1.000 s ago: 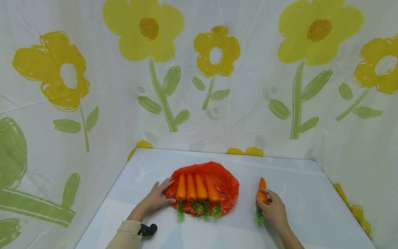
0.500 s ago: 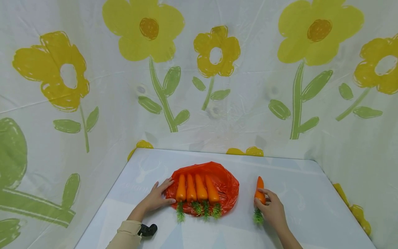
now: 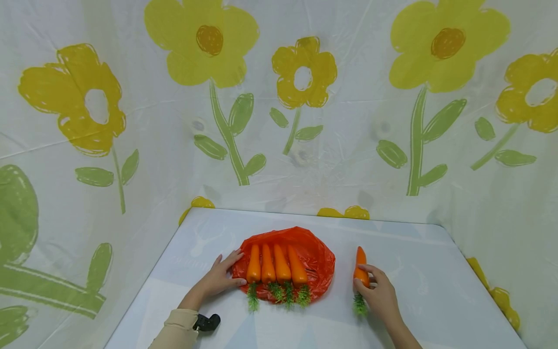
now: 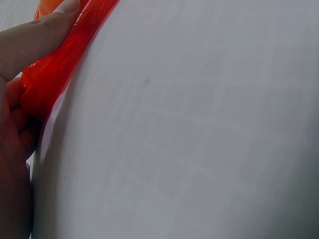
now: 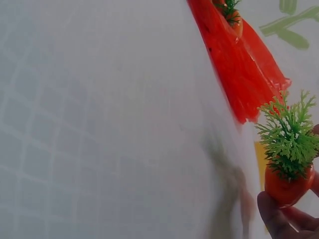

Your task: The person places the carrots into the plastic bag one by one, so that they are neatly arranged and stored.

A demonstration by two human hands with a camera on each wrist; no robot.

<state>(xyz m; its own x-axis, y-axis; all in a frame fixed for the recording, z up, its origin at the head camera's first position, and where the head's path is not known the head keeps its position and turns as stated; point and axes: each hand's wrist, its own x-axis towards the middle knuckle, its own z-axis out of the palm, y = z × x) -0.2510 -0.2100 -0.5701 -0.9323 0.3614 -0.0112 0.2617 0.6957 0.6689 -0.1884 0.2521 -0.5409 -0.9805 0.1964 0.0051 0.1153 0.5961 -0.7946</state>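
A red plastic bag (image 3: 320, 261) lies spread on the table with several orange carrots (image 3: 281, 264) side by side on it. Their green tops point toward the near side. My left hand (image 3: 220, 276) holds the bag's left edge, the thumb over the plastic in the left wrist view. Right of the bag, my right hand (image 3: 379, 291) pinches another carrot (image 3: 361, 257) between thumb and fingers, tip pointing away from me. Its leafy top (image 5: 289, 134) and orange end show in the right wrist view, apart from the bag. The left fingertips are partly hidden by the plastic.
The pale table (image 3: 418, 315) is bounded at the back and sides by a white curtain (image 3: 348, 145) printed with yellow flowers. A black device (image 3: 207, 322) sits at the left wrist beside a beige sleeve (image 3: 178, 327).
My right hand has shifted a little to the left with its carrot, nearer the bag. My left hand, the bag and the carrots on it stay where they were.
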